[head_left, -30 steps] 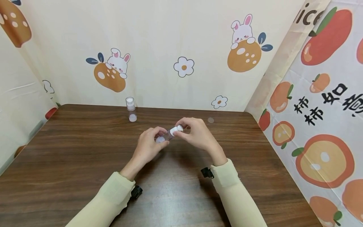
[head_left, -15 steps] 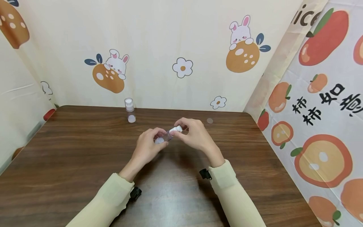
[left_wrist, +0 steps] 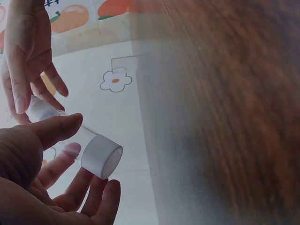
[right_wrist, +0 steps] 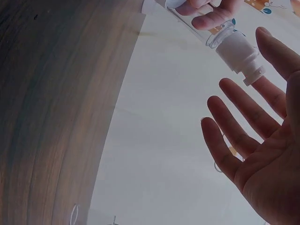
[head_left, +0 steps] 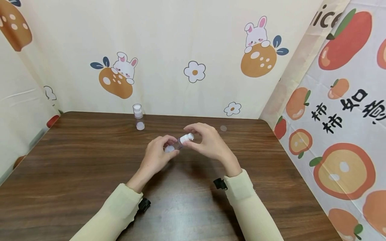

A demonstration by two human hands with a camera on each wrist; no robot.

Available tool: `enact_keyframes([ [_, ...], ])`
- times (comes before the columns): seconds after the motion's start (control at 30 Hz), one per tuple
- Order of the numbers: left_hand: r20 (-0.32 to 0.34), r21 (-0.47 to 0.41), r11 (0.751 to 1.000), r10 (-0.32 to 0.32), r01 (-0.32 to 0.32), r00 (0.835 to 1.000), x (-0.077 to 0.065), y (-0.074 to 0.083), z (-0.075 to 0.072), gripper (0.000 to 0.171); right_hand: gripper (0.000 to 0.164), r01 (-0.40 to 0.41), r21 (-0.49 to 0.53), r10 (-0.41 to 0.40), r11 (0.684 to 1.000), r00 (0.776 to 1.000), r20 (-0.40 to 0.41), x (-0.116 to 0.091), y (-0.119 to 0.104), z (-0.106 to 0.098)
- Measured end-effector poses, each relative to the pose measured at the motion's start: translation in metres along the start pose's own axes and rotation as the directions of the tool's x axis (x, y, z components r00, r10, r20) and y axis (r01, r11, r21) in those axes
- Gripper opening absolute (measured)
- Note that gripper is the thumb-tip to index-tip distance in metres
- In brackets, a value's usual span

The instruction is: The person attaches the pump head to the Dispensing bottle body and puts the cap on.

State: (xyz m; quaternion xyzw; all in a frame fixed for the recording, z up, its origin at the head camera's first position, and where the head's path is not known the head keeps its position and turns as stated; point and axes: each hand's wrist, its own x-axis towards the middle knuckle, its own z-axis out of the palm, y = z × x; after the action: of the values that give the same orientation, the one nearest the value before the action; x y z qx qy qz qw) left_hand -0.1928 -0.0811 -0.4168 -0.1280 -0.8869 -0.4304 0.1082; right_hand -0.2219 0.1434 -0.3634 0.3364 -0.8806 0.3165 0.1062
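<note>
My left hand [head_left: 156, 150] grips the lower part of a small clear pump bottle [right_wrist: 194, 28], thumb on one side and fingers on the other. The bottle is tilted, its white base [left_wrist: 101, 157] toward the left and its white pump head [head_left: 186, 138] up toward the right. Around that pump head my right hand [head_left: 208, 142] is spread, with fingers fairly straight. In the right wrist view the thumb stands apart from the pump head, and a fingertip lies behind the nozzle; whether it touches cannot be seen.
A second pump bottle [head_left: 138, 117] with a clear cap stands upright at the back left of the brown wooden table [head_left: 75, 160]. A small clear round piece [head_left: 223, 128] lies near the back edge, right of centre. Printed curtains [head_left: 163, 40] hang behind and beside the table.
My right fingers, earlier close around the pump head, have spread apart and loosened from it. The left hand keeps its grip on the bottle, nearly unmoved.
</note>
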Motion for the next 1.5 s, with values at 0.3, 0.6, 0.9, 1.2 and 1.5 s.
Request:
enact_keyframes([
  [0.3,0.002,0.004,1.000,-0.009,0.009,1.000,0.0002,0.0004,-0.0007,0.035,0.040,0.060,-0.005,-0.060,0.998,0.998,0.023,-0.0009,0.0017,-0.0054],
  [0.6,0.001,-0.003,1.000,-0.010,0.010,1.000,-0.0003,0.0005,-0.0018,0.035,0.030,0.077,-0.032,-0.076,0.996,0.996,0.038,0.0000,0.0025,-0.0030],
  [0.9,-0.002,0.002,1.000,-0.007,0.007,1.000,-0.0004,0.0011,-0.0019,0.034,0.021,0.010,-0.048,-0.008,0.999,1.000,0.024,0.0003,0.0008,0.0001],
  [1.2,0.001,0.007,1.000,0.001,-0.001,1.000,-0.0006,0.0009,-0.0010,0.033,0.015,-0.044,-0.041,0.045,0.998,0.999,0.013,0.0012,-0.0010,0.0023],
  [1.5,0.004,-0.002,1.000,-0.001,0.001,1.000,-0.0007,0.0008,-0.0008,0.033,0.033,-0.056,-0.043,0.057,0.998,0.998,0.021,0.0004,-0.0015,0.0008],
])
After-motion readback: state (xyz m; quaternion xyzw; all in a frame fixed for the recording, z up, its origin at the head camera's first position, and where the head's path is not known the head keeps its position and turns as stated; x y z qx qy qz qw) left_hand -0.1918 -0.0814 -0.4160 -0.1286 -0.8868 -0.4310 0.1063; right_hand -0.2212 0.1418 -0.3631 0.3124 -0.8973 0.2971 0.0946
